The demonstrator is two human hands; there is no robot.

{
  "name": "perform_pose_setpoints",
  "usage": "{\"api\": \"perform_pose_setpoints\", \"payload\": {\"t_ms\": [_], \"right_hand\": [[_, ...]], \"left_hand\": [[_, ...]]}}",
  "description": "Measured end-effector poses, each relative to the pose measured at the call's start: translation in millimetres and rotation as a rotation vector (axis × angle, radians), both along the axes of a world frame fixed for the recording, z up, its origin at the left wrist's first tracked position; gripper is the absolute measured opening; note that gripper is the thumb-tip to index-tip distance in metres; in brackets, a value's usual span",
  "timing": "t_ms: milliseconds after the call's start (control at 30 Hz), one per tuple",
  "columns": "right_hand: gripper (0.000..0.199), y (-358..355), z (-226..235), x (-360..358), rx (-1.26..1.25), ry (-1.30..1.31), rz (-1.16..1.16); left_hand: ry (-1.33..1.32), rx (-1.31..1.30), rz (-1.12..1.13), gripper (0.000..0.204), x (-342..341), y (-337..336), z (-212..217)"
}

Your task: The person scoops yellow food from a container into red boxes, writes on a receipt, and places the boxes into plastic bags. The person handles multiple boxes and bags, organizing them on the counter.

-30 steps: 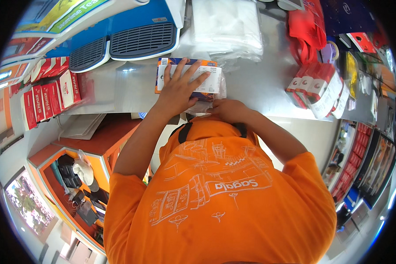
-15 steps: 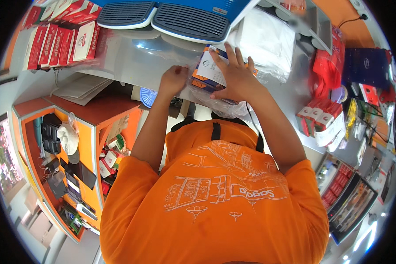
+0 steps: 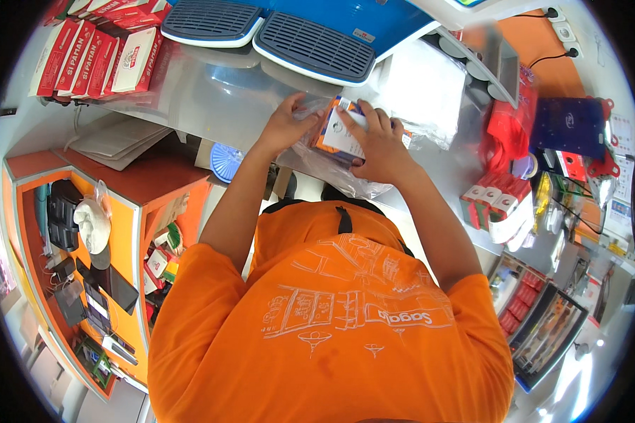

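Note:
A small blue and orange box (image 3: 340, 135) with a white label on its face sits at the counter's near edge. Crinkled clear plastic bag film (image 3: 353, 185) lies around and below it. Resting over the box's right side, my right hand (image 3: 386, 144) grips it, fingers across the top and thumb at the near side. To the left of the box, my left hand (image 3: 288, 128) has the film between its thumb and fingers. Its fingertips are partly hidden by the film.
A blue machine with grey slotted trays (image 3: 314, 44) stands behind the box. White plastic-wrapped sheets (image 3: 423, 84) lie to its right. Red and white boxes (image 3: 99, 60) are stacked far left, red bags (image 3: 511, 127) sit right. An orange shelf cabinet (image 3: 141, 187) stands left below the counter.
My left hand has come up beside the box, and its thumb and fingers have spread from a tight pinch. The right hand's fingers have drawn in around the box. The view has shifted slightly.

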State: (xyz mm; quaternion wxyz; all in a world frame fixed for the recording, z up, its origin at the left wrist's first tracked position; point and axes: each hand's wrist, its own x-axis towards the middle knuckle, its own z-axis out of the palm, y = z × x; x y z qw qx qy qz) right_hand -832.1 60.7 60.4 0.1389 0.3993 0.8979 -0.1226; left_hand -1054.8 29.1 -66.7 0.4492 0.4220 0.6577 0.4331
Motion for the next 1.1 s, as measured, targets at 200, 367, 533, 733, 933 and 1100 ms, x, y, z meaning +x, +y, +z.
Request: {"api": "perform_pose_setpoints", "payload": {"t_ms": [200,367,533,733,933,1100], "right_hand": [[0.111,-6.9,3.9,2.9,-0.012,0.006,0.058],[0.109,-4.3,3.6,2.9,-0.051,0.005,0.046],[0.109,-5.0,-4.6,-1.0,0.015,0.079,-0.003],[0.106,-5.0,-8.3,-17.7,0.089,0.186,-0.234],[0.105,-1.5,-8.6,-9.2,0.089,0.182,-0.124],[0.105,0.0,-9.1,-9.7,0.049,0.184,-0.130]], "left_hand": [[0.403,0.123,-0.314,0.031,-12.3,39.2,10.3],[0.264,0.121,-0.033,0.025,5.4,42.2,48.1],[0.351,0.477,0.013,0.035,3.7,31.2,55.0],[0.223,0.074,-0.163,0.048,-29.7,7.4,26.0],[0.122,-0.210,-0.309,0.055,-44.4,-15.5,49.2],[-0.070,-0.231,-0.244,0.060,-52.1,-28.9,91.8]]}}
